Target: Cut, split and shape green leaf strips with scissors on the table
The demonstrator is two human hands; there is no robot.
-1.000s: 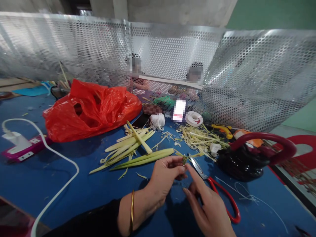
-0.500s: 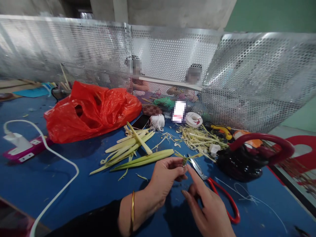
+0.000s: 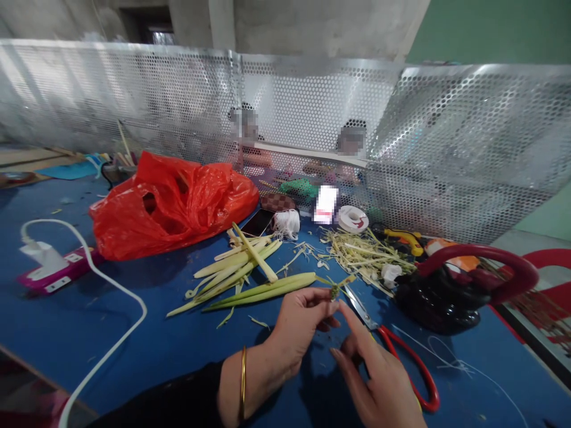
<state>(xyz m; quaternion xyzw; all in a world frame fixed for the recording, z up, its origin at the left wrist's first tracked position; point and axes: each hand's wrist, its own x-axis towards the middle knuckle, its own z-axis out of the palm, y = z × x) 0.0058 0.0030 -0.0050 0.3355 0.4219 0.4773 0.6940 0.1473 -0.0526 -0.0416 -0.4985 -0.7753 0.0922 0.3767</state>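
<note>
My left hand (image 3: pixel 300 324), with a gold bangle on its wrist, pinches a small green woven leaf piece (image 3: pixel 333 292) between thumb and fingertips. My right hand (image 3: pixel 373 374) is just to its right, forefinger stretched out and touching the same piece from below. Red-handled scissors (image 3: pixel 395 351) lie on the blue table (image 3: pixel 89 321) right beside and partly under my right hand. Long pale green palm leaf strips (image 3: pixel 250 274) lie just beyond my left hand.
A red plastic bag (image 3: pixel 173 202) sits at the back left. A white cable (image 3: pixel 111 285) and pink power strip (image 3: pixel 57 270) lie at the left. Leaf trimmings (image 3: pixel 366 252), a black basket with red handle (image 3: pixel 446 291), tape (image 3: pixel 352 217) and thread (image 3: pixel 286 221) lie before a perforated metal screen (image 3: pixel 423 154); two people sit behind it.
Both hands have stayed together on the small leaf piece. The camera has shifted slightly, so everything sits a little lower and to the right.
</note>
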